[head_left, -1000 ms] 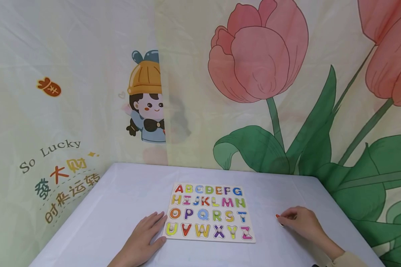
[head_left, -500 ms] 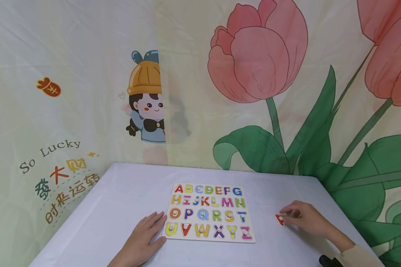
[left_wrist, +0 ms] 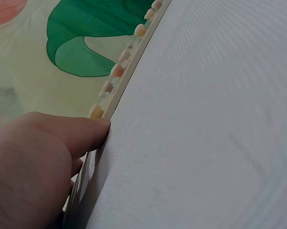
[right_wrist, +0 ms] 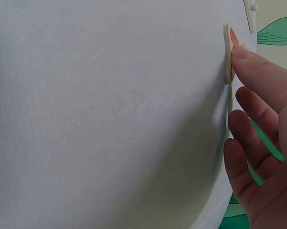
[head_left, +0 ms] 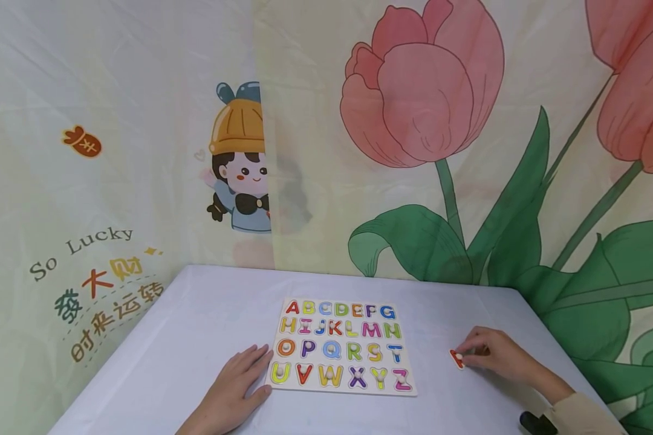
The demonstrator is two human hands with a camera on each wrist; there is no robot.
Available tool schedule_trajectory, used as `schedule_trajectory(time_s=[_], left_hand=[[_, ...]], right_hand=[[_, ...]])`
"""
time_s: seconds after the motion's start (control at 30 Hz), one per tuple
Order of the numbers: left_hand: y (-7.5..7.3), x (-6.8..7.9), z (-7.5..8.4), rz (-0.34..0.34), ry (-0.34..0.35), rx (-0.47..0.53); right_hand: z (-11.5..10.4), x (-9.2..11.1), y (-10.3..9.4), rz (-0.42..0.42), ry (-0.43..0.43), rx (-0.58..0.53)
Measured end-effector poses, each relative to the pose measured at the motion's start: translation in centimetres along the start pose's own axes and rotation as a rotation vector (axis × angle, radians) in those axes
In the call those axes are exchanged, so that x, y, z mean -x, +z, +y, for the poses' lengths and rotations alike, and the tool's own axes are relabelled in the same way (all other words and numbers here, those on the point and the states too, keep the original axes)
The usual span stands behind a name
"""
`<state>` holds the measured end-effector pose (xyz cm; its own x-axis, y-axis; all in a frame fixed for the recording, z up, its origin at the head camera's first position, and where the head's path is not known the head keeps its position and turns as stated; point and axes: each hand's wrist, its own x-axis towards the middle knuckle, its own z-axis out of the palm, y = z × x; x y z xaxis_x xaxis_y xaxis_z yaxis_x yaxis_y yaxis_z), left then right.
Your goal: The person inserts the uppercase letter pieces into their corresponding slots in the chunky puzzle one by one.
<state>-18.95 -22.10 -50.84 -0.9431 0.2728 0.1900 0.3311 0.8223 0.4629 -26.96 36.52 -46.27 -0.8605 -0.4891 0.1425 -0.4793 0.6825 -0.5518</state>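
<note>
A wooden alphabet puzzle board (head_left: 344,393) with colourful knobbed letters lies on the white table. My left hand (head_left: 231,386) rests flat along its left edge, fingers spread; in the left wrist view the thumb (left_wrist: 88,133) touches the board's side. To the right of the board, my right hand (head_left: 497,356) pinches a red letter A puzzle piece (head_left: 456,360) by its knob, close over the cloth. Seen from the right wrist, the piece (right_wrist: 228,57) appears edge-on beside the thumb, with the other fingers loosely bent. A red A (head_left: 292,307) without a knob shows at the board's top left.
The white-clothed table (head_left: 228,302) backs onto a curtain (head_left: 315,121) printed with tulips and a cartoon figure. A dark object (head_left: 537,423) sits by the right sleeve (head_left: 577,417) at the front.
The red letter A piece has turned from tilted, mostly hidden by the fingers, to face up. My right hand has shifted slightly up and right; the left stays put.
</note>
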Motion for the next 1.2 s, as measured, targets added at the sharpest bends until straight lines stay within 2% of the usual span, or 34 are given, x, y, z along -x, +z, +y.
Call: schedule_trajectory(time_s=[0.13,0.4,0.57,0.93,1.2], left_hand=[[0.1,-0.1,-0.1,-0.004,-0.012,0.002],[-0.1,0.1,-0.2,-0.016,0.007,0.007],[-0.1,0.1,-0.1,-0.018,-0.001,0.005],[0.1,0.0,-0.1,-0.004,-0.004,0.011],[0.2,-0.1,-0.2,-0.017,-0.006,0.017]], right_hand=[[0.3,-0.1,0.2,-0.006,0.014,-0.007],[-0.1,-0.1,0.4,-0.001,0.005,-0.040],[-1.0,-0.6,0.8,0.021,0.048,-0.027],[-5.4,-4.2,3.8,0.118,0.190,0.018],[-7.8,-6.7,5.8,0.191,0.249,0.023]])
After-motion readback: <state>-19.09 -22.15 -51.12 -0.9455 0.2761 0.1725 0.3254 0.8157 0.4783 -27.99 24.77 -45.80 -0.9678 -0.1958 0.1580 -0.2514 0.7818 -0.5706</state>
